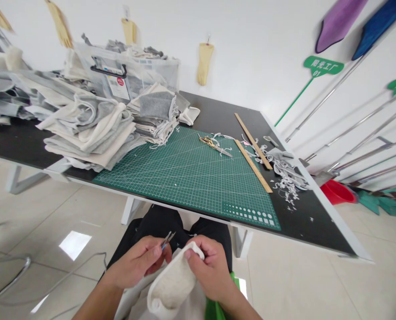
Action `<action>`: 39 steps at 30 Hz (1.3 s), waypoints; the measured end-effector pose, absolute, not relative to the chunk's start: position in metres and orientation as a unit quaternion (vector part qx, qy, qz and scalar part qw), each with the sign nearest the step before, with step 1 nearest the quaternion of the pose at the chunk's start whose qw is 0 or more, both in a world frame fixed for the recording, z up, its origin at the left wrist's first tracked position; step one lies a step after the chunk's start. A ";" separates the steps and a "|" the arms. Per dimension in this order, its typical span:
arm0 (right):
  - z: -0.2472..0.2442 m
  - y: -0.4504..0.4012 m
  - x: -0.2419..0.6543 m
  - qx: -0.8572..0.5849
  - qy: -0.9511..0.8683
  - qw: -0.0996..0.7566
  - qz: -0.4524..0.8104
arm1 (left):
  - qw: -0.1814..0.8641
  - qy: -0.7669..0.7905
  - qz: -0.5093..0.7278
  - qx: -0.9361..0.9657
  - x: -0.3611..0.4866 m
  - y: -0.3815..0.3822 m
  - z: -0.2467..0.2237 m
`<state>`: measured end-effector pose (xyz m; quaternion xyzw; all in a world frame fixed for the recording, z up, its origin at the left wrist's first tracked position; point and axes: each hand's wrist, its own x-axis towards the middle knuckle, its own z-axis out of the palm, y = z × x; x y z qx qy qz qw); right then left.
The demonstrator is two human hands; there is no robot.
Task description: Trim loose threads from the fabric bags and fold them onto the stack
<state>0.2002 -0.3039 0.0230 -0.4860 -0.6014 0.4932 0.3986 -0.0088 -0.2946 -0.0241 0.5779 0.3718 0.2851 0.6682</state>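
Over my lap, my left hand [146,258] is closed around small thread snips [167,240]; two metal blade tips and a bit of blue stick out past the fingers. My right hand [209,264] pinches the thick hemmed edge of an off-white cloth piece [174,284] between thumb and fingers. The cloth hangs down from there and its edge curls at the bottom. The snips' tips point up and away from the cloth, not touching it.
A green cutting mat [184,173] lies on the black table [214,104]. On it are gold-handled scissors [214,146] and a wooden ruler [253,166]. Cloth scraps [286,171] gather at right. Folded cloth stacks [94,133] and a clear plastic bin [101,71] stand left.
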 end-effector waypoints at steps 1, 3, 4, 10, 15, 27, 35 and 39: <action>0.023 -0.304 0.200 -0.485 -0.600 0.401 0.495 | 0.667 0.374 0.282 0.580 -0.009 -0.294 -0.024; 0.023 -0.305 0.200 -0.484 -0.596 0.402 0.499 | 0.663 0.380 0.279 0.582 -0.008 -0.293 -0.022; 0.023 -0.305 0.200 -0.484 -0.595 0.402 0.500 | 0.655 0.391 0.284 0.581 -0.007 -0.293 -0.021; 0.021 -0.304 0.202 -0.482 -0.591 0.403 0.506 | 0.357 0.524 0.321 0.703 -0.002 -0.284 -0.013; 0.021 -0.303 0.203 -0.494 -0.601 0.396 0.487 | 0.028 0.638 0.346 0.687 0.002 -0.268 -0.031; 0.018 -0.304 0.204 -0.496 -0.591 0.394 0.499 | -0.028 0.720 0.189 0.667 0.018 -0.254 -0.028; 0.017 -0.305 0.205 -0.511 -0.588 0.388 0.492 | -0.052 0.727 0.248 0.639 0.004 -0.249 -0.021; 0.017 -0.304 0.204 -0.516 -0.584 0.386 0.495 | -0.104 0.774 0.151 0.606 -0.003 -0.225 0.004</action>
